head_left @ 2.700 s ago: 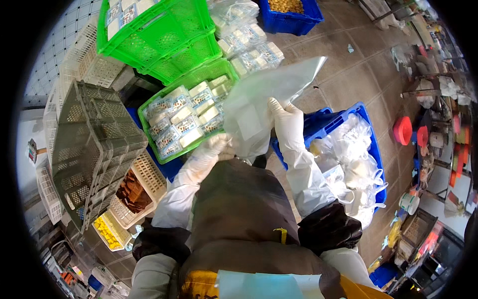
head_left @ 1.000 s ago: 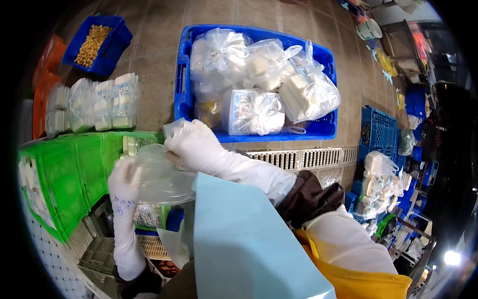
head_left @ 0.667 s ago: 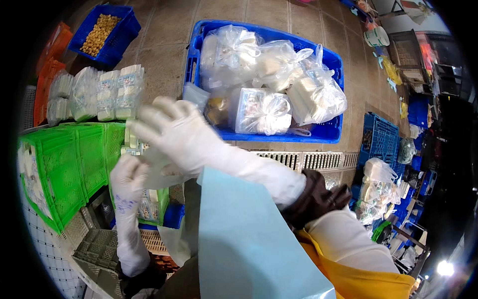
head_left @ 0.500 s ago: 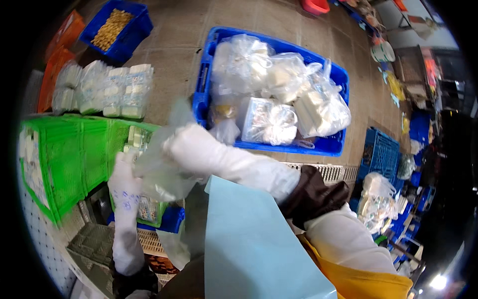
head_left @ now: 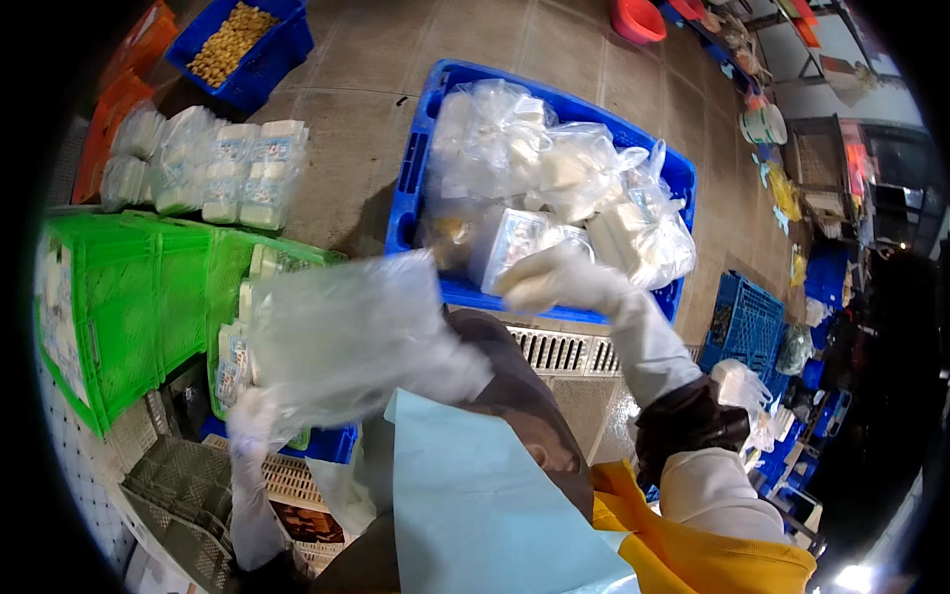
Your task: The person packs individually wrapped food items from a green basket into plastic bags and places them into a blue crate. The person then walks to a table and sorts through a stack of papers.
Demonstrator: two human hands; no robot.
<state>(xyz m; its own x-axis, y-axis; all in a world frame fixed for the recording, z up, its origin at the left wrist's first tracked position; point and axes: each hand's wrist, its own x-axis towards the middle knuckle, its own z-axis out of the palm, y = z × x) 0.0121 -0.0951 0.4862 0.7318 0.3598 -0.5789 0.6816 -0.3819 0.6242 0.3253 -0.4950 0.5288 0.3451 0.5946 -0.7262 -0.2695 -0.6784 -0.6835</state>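
Note:
In my white-gloved left hand (head_left: 253,418) I grip a clear plastic bag (head_left: 341,317) by its lower left edge; the bag is spread wide and blurred. Partly behind it stands a green crate (head_left: 332,255) with printed white packs (head_left: 234,361) in it. My right hand (head_left: 559,279), also gloved, is over the near edge of a large blue tub (head_left: 408,193), beside a printed pack (head_left: 517,238) inside. Motion smears its fingers, and nothing shows in them. Several clear bags of white packs (head_left: 579,163) fill the tub.
Another green crate (head_left: 134,307) is at the left. Beyond it, bagged packs (head_left: 233,173) sit on the floor near orange crates (head_left: 114,124) and a blue bin of yellowish pieces (head_left: 277,69). A floor drain grate (head_left: 554,348) crosses before the tub. At right stands a blue crate (head_left: 742,322).
My right hand has left the plastic bag and swung right to the tub's near edge. The bag has opened out flat, still in my left hand, which has moved down.

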